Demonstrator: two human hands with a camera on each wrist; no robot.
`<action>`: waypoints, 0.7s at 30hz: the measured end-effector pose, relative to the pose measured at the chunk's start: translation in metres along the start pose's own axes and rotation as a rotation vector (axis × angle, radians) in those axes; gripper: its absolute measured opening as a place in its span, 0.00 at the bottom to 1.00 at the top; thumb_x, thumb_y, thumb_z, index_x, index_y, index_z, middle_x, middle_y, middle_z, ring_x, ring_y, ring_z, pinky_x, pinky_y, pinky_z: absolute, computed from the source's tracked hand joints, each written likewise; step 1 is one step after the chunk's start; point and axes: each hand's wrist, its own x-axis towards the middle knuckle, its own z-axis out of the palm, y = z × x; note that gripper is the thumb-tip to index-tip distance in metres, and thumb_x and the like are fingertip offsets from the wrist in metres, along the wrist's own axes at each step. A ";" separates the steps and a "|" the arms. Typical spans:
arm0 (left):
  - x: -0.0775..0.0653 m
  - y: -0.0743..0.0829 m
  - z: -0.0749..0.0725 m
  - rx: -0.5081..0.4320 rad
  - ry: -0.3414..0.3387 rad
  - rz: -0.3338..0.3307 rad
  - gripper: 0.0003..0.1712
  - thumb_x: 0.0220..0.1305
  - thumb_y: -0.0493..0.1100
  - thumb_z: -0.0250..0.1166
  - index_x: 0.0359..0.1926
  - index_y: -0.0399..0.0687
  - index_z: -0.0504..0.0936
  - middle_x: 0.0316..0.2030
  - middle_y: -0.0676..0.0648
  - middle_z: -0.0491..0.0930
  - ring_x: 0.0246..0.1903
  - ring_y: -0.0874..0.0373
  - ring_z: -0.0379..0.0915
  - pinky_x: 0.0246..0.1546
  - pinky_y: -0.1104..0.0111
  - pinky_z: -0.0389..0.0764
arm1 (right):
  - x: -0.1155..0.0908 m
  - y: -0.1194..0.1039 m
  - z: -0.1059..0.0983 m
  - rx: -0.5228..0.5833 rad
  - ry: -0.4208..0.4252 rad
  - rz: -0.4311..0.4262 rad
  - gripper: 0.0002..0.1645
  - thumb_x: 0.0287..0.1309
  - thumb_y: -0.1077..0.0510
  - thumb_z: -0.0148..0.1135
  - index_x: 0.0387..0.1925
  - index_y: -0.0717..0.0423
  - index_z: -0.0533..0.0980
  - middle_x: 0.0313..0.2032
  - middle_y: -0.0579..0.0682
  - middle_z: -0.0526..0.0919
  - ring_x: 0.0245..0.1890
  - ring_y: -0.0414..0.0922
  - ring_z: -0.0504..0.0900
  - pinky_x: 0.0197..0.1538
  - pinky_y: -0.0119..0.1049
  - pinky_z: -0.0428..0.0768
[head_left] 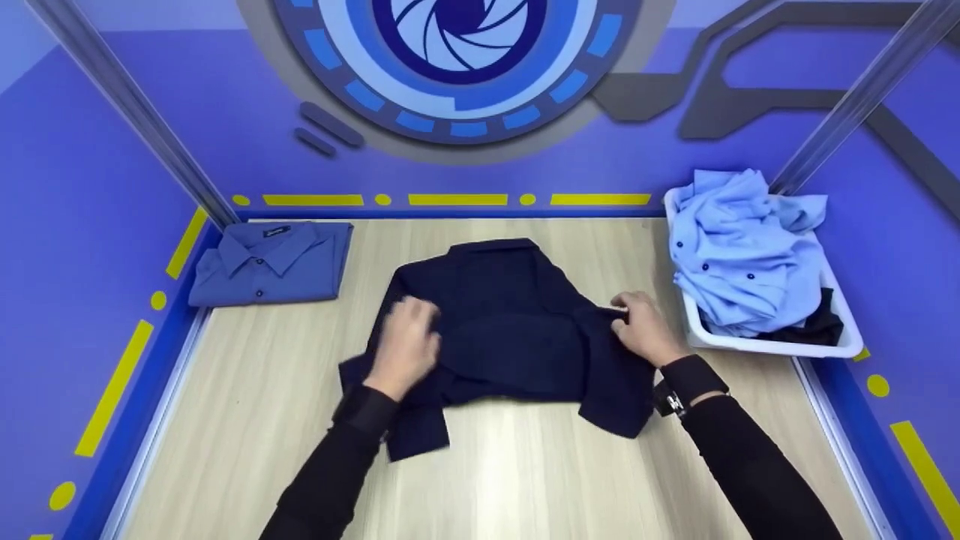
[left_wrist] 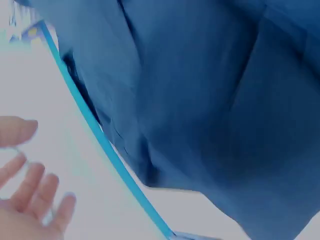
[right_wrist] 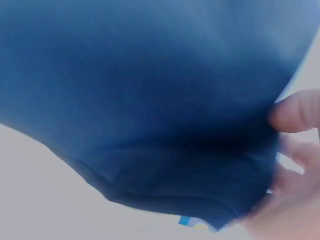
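A dark navy shirt (head_left: 510,330) lies on the table, its body partly folded and its sleeves spread toward the near side. My right hand (head_left: 646,326) pinches the shirt's right edge near the shoulder. In the right wrist view, the thumb (right_wrist: 295,112) is against the fabric, with the other fingers partly hidden. Slightly blurred, my left hand (head_left: 409,341) is over the left part of the shirt. The left wrist view shows its fingers (left_wrist: 45,195) loosely bent and apart from the cloth, holding nothing.
A folded blue shirt (head_left: 277,262) with its collar up lies at the back left. At the right stands a white basket (head_left: 787,346) holding crumpled light blue shirts (head_left: 750,255) and a black garment (head_left: 814,326). Blue panels (head_left: 525,176) enclose the wooden table (head_left: 247,420).
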 end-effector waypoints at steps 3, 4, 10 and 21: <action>-0.014 0.012 0.018 0.067 -0.093 0.124 0.23 0.46 0.38 0.74 0.46 0.41 0.78 0.43 0.41 0.74 0.43 0.43 0.71 0.42 0.52 0.74 | -0.006 0.004 0.008 -0.043 0.050 -0.077 0.20 0.43 0.68 0.65 0.44 0.66 0.78 0.44 0.64 0.75 0.45 0.61 0.74 0.52 0.54 0.71; -0.019 0.016 0.024 0.081 -0.145 0.134 0.28 0.45 0.41 0.75 0.49 0.42 0.78 0.45 0.41 0.74 0.46 0.43 0.71 0.44 0.52 0.74 | -0.009 0.004 0.011 -0.040 0.042 -0.119 0.20 0.41 0.69 0.67 0.42 0.65 0.79 0.42 0.63 0.75 0.42 0.59 0.75 0.49 0.53 0.73; -0.036 0.021 0.052 0.241 -0.342 -0.013 0.49 0.51 0.54 0.75 0.71 0.46 0.64 0.67 0.35 0.62 0.64 0.37 0.60 0.59 0.43 0.64 | -0.033 -0.002 0.042 -0.047 -0.289 -0.262 0.39 0.34 0.60 0.77 0.54 0.66 0.76 0.49 0.64 0.74 0.43 0.60 0.77 0.46 0.56 0.77; -0.031 -0.002 0.054 0.273 -0.226 -0.044 0.15 0.52 0.34 0.68 0.43 0.43 0.83 0.37 0.44 0.81 0.42 0.47 0.78 0.61 0.35 0.58 | -0.052 -0.001 0.082 -0.414 -0.156 -0.373 0.10 0.41 0.65 0.71 0.30 0.57 0.80 0.50 0.61 0.75 0.42 0.60 0.71 0.37 0.54 0.70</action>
